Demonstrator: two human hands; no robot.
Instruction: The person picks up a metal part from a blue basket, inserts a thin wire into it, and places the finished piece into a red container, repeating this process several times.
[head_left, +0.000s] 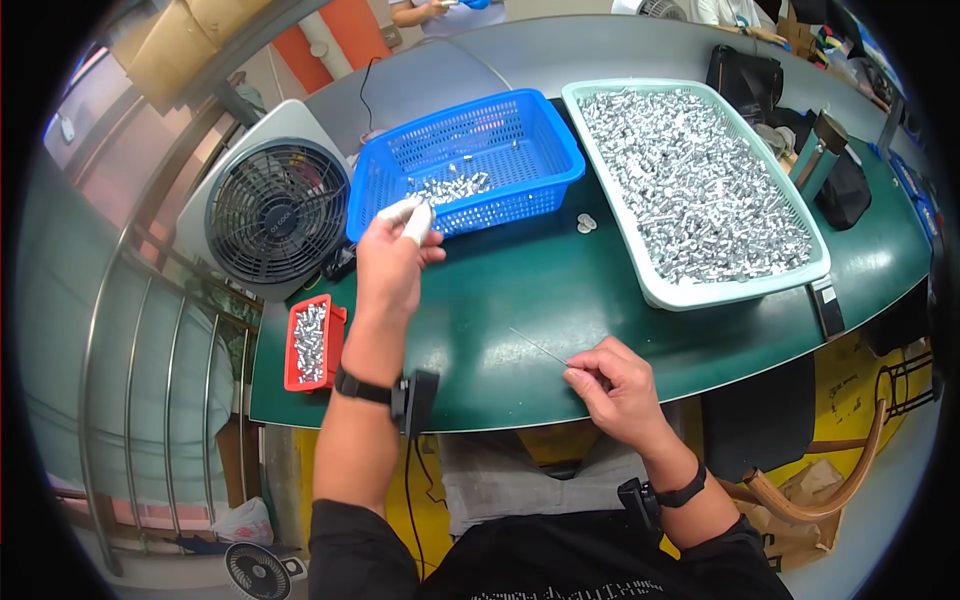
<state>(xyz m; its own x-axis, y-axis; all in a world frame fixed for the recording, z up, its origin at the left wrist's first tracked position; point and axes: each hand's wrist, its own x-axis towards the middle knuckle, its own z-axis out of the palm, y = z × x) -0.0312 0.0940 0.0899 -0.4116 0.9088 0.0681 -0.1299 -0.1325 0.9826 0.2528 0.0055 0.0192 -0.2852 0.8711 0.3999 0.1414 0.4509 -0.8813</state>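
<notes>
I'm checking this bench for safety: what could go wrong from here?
The right hand holds a thin rod with its free end pointing out, so it might poke the left hand if they meet. The small red bin of metal parts sits close beside the left forearm, so a swing of the arm could knock it over.

A bright blue, slot-patterned rectangular plastic basket (505, 208) contrasts with a pale mint-green rectangular plastic basket (738, 292), a small red plastic bin (334, 345) and a smooth dark green tabletop (480, 290); small cylindrical metal parts (695, 180) gleam silver, and finger coverings (418, 223) show white.
</notes>
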